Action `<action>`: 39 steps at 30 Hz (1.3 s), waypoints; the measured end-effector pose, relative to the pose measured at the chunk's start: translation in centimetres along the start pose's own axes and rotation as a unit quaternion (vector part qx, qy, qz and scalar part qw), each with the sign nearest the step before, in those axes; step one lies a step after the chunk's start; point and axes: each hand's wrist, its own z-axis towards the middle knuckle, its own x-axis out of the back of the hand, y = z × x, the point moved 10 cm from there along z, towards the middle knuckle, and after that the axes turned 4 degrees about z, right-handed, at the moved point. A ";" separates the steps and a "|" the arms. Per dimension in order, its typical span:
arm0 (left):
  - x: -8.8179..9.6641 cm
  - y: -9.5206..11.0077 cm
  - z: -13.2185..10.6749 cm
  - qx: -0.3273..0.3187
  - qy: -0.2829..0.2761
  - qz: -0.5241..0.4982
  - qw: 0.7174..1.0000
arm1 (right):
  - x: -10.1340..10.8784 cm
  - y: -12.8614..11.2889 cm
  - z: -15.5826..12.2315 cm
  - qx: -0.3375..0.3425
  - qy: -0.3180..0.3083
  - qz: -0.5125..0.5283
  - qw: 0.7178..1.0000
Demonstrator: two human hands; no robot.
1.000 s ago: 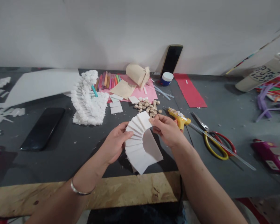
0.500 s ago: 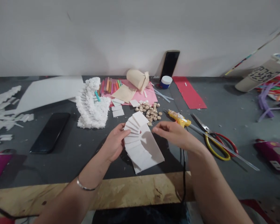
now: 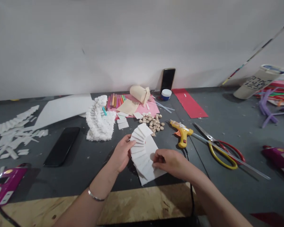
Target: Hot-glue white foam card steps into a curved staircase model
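A curved stair-like piece made of white foam rectangles (image 3: 142, 148) stands on a white base sheet on the grey table. My left hand (image 3: 122, 153) grips its left side with curled fingers. My right hand (image 3: 168, 161) rests on the lower right of the piece, fingers curled against the base sheet. A finished white foam spiral (image 3: 99, 121) stands just behind and to the left. A yellow glue gun (image 3: 182, 132) lies to the right of the piece, its black cord running toward me.
Scissors with red and yellow handles (image 3: 217, 146) and a clear ruler lie right. Wooden beads (image 3: 153, 121), pink paper, markers, a small jar (image 3: 166, 94), a leaning phone (image 3: 167, 80) sit behind. A black phone (image 3: 62, 145) and foam scraps (image 3: 11, 135) lie left.
My right hand let go of the top step and moved down to the lower right of the piece. The view tilted up, showing more wall.
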 end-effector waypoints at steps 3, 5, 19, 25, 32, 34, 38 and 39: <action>0.1 0.0 0.1 -0.005 0.002 0.004 1.000 | -0.1 0.1 0.0 0.000 0.011 -0.023 1.000; 0.2 0.1 0.1 -0.009 0.006 0.008 1.000 | -0.1 0.1 0.0 0.000 0.015 -0.028 0.999; 0.3 -0.1 0.4 -0.006 0.013 0.002 1.000 | -0.4 0.0 0.0 0.027 0.006 -0.042 0.999; 0.4 -0.3 0.5 -0.001 0.014 0.000 1.000 | -0.6 0.2 0.0 0.021 0.011 -0.035 0.999; 0.2 -0.3 0.7 0.001 0.005 0.000 1.000 | -0.2 -0.1 -0.3 0.019 0.018 -0.024 0.999; 0.1 -0.4 0.8 0.001 0.004 -0.004 1.000 | -0.1 -0.1 -0.6 0.013 0.027 -0.024 0.999; -0.1 -0.7 0.8 0.006 -0.006 -0.009 1.000 | 0.0 -0.4 -1.1 0.009 0.042 -0.023 0.999; -0.2 -0.8 0.7 0.009 -0.007 -0.009 1.000 | 0.0 -0.4 -1.3 0.008 0.044 -0.027 0.999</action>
